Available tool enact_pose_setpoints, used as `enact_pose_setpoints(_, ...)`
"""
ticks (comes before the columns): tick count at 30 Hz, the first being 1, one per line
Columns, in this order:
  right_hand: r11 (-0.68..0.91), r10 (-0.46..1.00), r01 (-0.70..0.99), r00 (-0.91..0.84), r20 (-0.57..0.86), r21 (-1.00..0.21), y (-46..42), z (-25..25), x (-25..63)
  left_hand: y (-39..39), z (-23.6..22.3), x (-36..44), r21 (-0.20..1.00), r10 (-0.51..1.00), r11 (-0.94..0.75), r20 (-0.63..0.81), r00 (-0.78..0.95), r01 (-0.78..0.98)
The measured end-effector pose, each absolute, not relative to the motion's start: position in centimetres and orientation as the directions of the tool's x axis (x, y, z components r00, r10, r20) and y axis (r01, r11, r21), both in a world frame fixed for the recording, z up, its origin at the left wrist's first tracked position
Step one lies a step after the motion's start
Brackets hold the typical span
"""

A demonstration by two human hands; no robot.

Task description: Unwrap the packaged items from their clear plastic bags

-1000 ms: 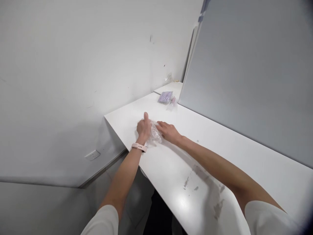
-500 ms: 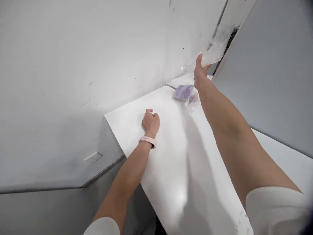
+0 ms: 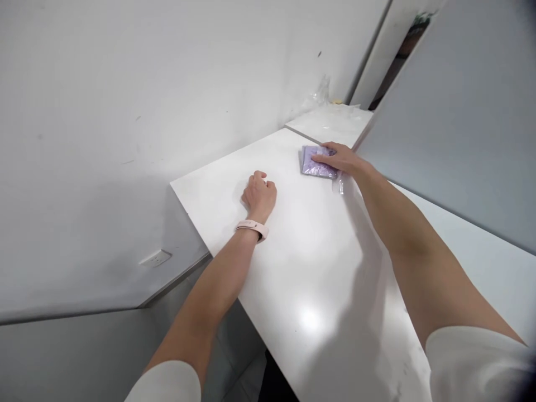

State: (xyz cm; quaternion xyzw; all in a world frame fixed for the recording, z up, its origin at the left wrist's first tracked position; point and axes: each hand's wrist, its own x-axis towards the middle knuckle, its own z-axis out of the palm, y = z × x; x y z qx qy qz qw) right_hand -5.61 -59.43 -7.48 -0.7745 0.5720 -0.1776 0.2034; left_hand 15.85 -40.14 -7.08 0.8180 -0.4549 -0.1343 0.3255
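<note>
On the white table, my left hand rests with its fingers loosely curled under, and I see nothing in it. A pink band circles that wrist. Farther back, my right hand grips the right side of a flat purple packet in shiny clear wrap, thumb on top. The packet lies on the table or just above it; which one I cannot tell. Below my right hand lies a small clear plastic bag, partly covered by it.
Crumpled clear plastic lies against the wall on a second white surface beyond a seam. A grey panel bounds the table on the right. The white wall with an outlet stands at left.
My right hand took the clear plastic bag from the table to the back, let it go, then came down onto the purple packet. My left hand curled and stayed on the table.
</note>
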Motion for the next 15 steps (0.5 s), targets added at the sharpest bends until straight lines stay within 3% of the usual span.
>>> enact_pose_setpoints(7,-0.449,-0.873,-0.702,0.477,0.104,-0.553,-43.5,-7.1,-12.0,-40.5,-8.5,16.8,0.668,-0.818,-0.354,0.117,0.563,-0.654)
enact_pose_setpoints(10,-0.345,-0.922,-0.759,0.384,0.048,-0.552,-34.7,-6.8,-18.0,-40.8,-8.7,17.1,0.658,-0.811,-0.358,0.131,0.570,-0.662)
enact_pose_setpoints(15,0.004,-1.000,-0.830,0.000,-0.006,-0.558,-19.4,-7.1,-29.6,-39.7,-7.8,16.4,0.634,-0.839,-0.338,0.132,0.528,-0.696)
